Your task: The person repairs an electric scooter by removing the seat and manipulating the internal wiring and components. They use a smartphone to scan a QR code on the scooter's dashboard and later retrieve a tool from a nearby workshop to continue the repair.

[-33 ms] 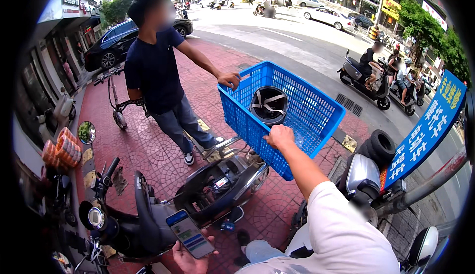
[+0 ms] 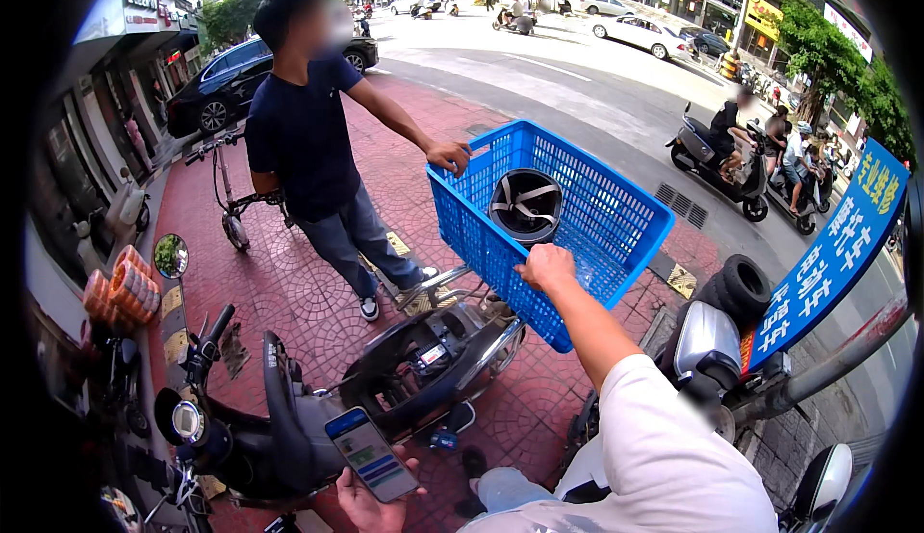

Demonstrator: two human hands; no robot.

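Note:
My left hand (image 2: 383, 498) holds a phone (image 2: 371, 451) with its screen lit, low in the middle of the view. My right hand (image 2: 545, 265) grips the near rim of a blue plastic basket (image 2: 587, 302). Inside the basket is a black helmet (image 2: 526, 206) with pale straps. A person in a dark T-shirt (image 2: 300, 148) has one hand (image 2: 448, 156) on the far left corner of the basket. Below it stands a scooter (image 2: 265, 427) with its seat area exposed, showing a dark compartment (image 2: 404, 369).
A folding bike (image 2: 231, 215) stands behind the person. Orange coils (image 2: 130, 287) lie at the left. Right are stacked tires (image 2: 739, 283), a blue banner (image 2: 828, 254), a pole (image 2: 818, 379) and a silver box (image 2: 703, 336). Riders on scooters (image 2: 731, 157) and cars (image 2: 630, 34) are on the road.
The view has shifted very slightly, and the passing riders have moved a little to the right. Both my hands keep their holds on the phone and the basket.

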